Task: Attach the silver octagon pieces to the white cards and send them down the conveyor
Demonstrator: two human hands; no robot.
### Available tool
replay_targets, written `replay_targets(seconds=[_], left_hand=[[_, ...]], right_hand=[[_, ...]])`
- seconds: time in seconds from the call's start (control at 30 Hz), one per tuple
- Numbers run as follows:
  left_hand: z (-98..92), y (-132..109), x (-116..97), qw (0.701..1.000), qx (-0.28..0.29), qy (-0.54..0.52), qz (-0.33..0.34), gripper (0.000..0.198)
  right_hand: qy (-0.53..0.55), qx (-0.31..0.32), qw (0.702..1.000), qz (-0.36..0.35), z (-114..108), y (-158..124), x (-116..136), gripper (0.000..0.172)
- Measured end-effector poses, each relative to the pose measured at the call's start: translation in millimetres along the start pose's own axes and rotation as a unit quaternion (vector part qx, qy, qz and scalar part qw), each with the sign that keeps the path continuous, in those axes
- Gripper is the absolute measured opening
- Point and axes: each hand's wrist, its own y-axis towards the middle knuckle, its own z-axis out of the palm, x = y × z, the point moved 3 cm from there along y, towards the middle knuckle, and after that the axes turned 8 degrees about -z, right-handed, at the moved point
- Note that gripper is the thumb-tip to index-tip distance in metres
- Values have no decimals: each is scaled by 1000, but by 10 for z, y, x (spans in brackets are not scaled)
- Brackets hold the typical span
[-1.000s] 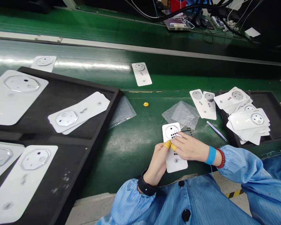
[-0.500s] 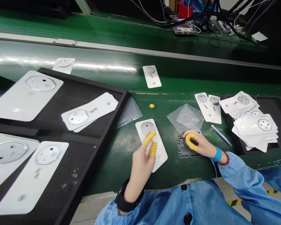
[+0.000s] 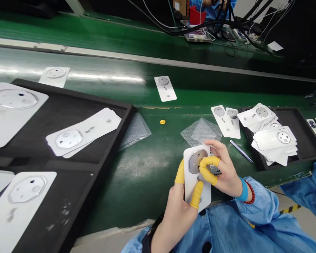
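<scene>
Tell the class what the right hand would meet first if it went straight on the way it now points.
The right hand would meet the white card first; its yellow-capped fingers seem to touch it.

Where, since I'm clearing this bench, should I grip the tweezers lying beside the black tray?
Probably pinch the tweezers around the middle of their shaft, coming down from above with your right hand, the nearer one, once it leaves the white card. They lie flat and slanted on the green bench, and their lower right end sits close to the black tray, so that end leaves less room.
</scene>
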Motion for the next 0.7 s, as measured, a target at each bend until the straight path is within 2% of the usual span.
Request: replay_targets(seconds=[0.13, 0.27, 0.33, 0.4, 0.47, 0.53, 0.6, 0.7], left_hand=[[-14, -3, -9, 999, -13, 30, 24, 56], [-29, -22, 45, 997, -35, 66, 21, 51], [-40, -29, 76, 997, -49, 55, 18, 54], [-48, -27, 88, 998, -55, 36, 20, 57], [-48, -14, 69, 999, -35, 7, 28, 58], [-42, 9, 28, 999, 5, -36, 28, 56], [-34, 40, -12, 996, 46, -82, 1, 54], [-31, 94, -56, 988, 48, -141, -50, 50]], right_hand=[[26, 9, 1000, 6, -23, -8, 4, 18], [80, -30, 993, 86, -33, -13, 8, 13], [141, -65, 979, 132, -28, -16, -6, 14], [234, -96, 953, 168, -16, -14, -32, 26], [331, -90, 916, 211, 17, -11, -65, 40], [379, -66, 889, 250, 47, -12, -92, 43], [378, -63, 882, 273, 54, -17, -112, 41], [356, -80, 890, 275, 48, -24, -112, 37]])
